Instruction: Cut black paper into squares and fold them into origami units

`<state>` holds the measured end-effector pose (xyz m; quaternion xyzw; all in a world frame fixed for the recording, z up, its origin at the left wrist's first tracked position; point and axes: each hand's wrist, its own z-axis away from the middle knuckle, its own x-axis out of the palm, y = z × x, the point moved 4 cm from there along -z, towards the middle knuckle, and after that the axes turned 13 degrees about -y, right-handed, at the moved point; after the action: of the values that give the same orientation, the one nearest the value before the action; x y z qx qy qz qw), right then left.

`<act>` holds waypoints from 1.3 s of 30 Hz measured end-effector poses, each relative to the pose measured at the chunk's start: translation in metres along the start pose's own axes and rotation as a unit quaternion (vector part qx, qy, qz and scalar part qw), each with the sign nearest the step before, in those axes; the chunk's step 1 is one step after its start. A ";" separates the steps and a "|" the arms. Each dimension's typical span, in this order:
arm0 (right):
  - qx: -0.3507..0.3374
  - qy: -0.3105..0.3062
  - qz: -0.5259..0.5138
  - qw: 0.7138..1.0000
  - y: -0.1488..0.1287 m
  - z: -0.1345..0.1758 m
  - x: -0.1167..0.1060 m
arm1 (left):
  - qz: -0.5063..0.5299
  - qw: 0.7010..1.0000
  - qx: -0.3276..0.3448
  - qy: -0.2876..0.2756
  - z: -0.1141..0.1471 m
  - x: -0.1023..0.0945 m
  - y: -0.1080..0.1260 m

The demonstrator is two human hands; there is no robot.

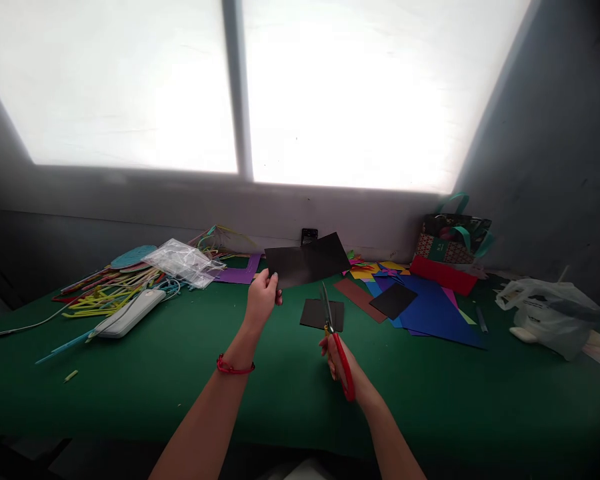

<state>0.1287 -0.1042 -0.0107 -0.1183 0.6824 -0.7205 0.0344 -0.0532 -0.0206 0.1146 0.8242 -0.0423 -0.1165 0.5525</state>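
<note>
Watching from my end, with twelve o'clock straight ahead, I have the left hand pinching a black sheet at its near left corner, raised toward twelve; whether it is bent or doubled I cannot tell. The right hand is closed around red-handled scissors, blades pointing to twelve. Dark card pieces lie flat just beyond. At one to two o'clock sits a blue sheet; at ten, a white device.

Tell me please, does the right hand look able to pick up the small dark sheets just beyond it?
Probably not yet: the sheets look near, but the right hand holds the red-handled scissors.
</note>
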 end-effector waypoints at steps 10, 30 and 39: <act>0.006 -0.005 0.029 1.000 -0.013 0.004 0.008 | -0.024 0.999 0.013 -0.041 0.009 0.016 0.012; -0.015 0.007 0.057 0.998 -0.028 0.007 0.014 | -0.032 0.994 -0.011 -0.101 0.016 0.026 0.012; -0.003 0.007 0.054 0.998 -0.030 0.008 0.014 | -0.031 0.993 -0.015 -0.111 0.016 0.024 0.008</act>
<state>0.1202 -0.1125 0.0212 -0.0760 0.6904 -0.7162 0.0682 -0.0336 -0.0422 0.1125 0.7989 -0.0764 -0.2248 0.5526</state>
